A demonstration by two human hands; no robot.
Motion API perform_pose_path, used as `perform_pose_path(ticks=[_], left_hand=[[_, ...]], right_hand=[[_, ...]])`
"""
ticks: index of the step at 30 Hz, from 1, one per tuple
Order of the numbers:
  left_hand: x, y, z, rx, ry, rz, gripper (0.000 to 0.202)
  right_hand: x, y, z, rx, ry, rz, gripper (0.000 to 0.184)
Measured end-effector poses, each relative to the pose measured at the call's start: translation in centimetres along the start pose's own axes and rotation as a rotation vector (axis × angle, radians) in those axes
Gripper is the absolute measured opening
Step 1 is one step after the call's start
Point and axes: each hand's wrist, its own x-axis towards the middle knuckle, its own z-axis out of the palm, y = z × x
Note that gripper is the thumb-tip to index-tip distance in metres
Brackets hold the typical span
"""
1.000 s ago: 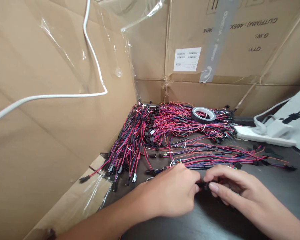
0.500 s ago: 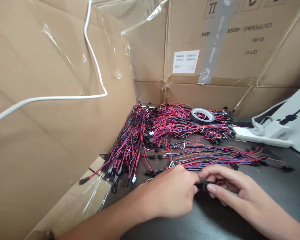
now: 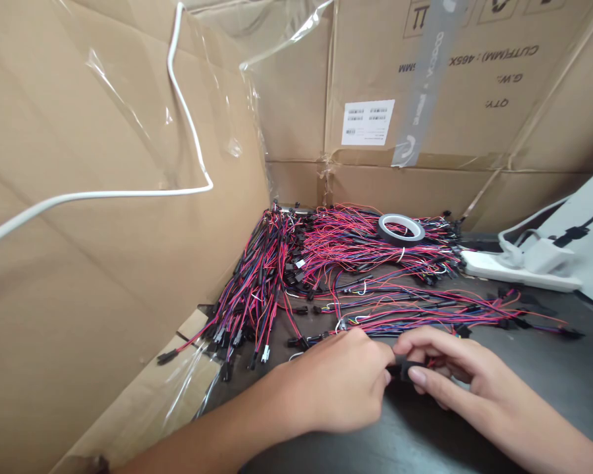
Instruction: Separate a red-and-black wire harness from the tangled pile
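Observation:
Low over the dark table, my left hand (image 3: pixel 348 380) is closed on one end of a wire harness (image 3: pixel 402 370), its back turned to me and its fingers mostly hidden. My right hand (image 3: pixel 467 376) pinches the other end between thumb and curled fingers. The part between the hands is black, perhaps taped; a bit of red wire shows inside the right hand. Just beyond my fingers lie loose wire harnesses (image 3: pixel 405 321) in red, blue and black.
A large pile of harnesses (image 3: pixel 350 247) lies against the cardboard box (image 3: pixel 296 118), and more (image 3: pixel 254 283) fan out on the left. A black tape roll (image 3: pixel 383 230) rests on the pile. A white power strip (image 3: pixel 524 273) stands at right; a white cable (image 3: pixel 99 193) crosses the left cardboard.
Almost nothing differs. Both hands keep their grip on the harness, with only a very slight shift of the fingers.

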Motion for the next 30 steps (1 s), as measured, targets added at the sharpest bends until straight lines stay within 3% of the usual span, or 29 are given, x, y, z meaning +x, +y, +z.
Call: perform_pose_path(ticks=[10,20,30], left_hand=[[-0.1,0.2,-0.2,0.097,-0.035,0.036,0.019],[-0.3,0.5,-0.6,0.195,-0.031,0.025,0.015],[-0.8,0.9,-0.3,0.235,-0.062,-0.004,0.014]], right_hand=[[-0.1,0.4,0.3,-0.182,0.038,-0.04,0.015],[-0.2,-0.5,0.3,-0.313,0.069,-0.256,0.013],[-0.7,-0.2,0.6,-0.378,0.004,-0.289,0.013]])
